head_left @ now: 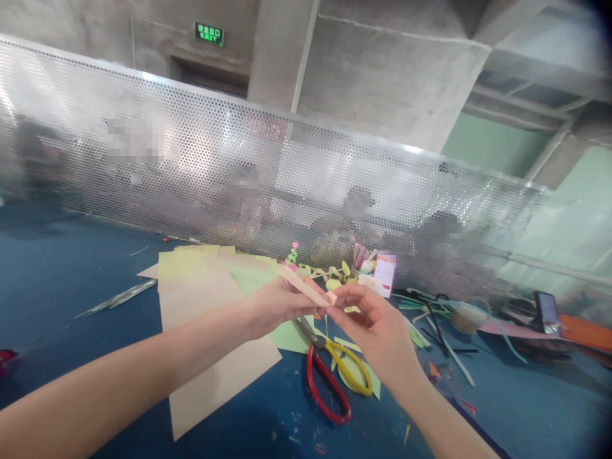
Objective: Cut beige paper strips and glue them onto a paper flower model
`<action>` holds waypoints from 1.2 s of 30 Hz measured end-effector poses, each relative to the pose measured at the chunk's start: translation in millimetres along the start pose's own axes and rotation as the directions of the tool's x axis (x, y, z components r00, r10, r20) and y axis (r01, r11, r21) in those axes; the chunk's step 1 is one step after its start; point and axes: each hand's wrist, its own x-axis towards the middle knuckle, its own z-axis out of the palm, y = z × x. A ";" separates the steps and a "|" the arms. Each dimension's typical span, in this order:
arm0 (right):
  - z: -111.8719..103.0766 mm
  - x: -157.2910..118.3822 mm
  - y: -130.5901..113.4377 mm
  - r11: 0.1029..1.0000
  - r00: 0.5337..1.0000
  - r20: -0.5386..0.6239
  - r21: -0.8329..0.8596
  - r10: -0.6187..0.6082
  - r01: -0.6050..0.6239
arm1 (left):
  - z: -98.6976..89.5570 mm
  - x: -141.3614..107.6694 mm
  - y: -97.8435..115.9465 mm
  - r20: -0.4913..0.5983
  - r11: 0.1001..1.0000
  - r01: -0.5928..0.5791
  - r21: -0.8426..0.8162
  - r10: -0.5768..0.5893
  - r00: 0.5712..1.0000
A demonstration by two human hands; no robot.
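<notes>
A narrow pale strip, apparently paper, is held up above the table between both hands. My left hand closes on its length from the left, fingers together. At the strip's right end, my right hand pinches it between thumb and fingertips, where a small folded or curled bit shows. Below the hands lie scissors with one red and one yellow handle, their blades partly hidden under my left hand. Sheets of cream paper and green and yellow paper are spread under and left of my hands.
Thin metal wires lie at the left on the blue table. Beyond my hands stand a pink-tipped green ornament and a white card. A basket and a phone sit right. A perforated metal screen borders the back.
</notes>
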 end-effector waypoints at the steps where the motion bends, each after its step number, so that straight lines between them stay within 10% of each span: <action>1: -0.4 0.0 -0.1 1.000 1.000 0.002 -0.005 -0.002 0.002 | -0.2 0.1 0.2 0.002 1.000 0.000 0.005 0.000 1.000; 21: -16.0 8.3 1.3 0.992 0.975 0.188 0.028 0.116 -0.124 | -1.4 0.9 6.7 0.130 0.949 -0.117 0.292 0.082 0.988; 27: -18.8 4.5 10.2 0.909 0.927 0.345 0.319 0.150 -0.266 | -0.8 1.0 5.0 0.149 0.952 -0.116 0.284 0.076 0.986; 36: -20.7 6.9 0.1 0.978 0.933 0.339 0.122 0.120 -0.170 | -3.8 2.5 2.9 0.098 0.983 -0.026 0.181 0.008 0.995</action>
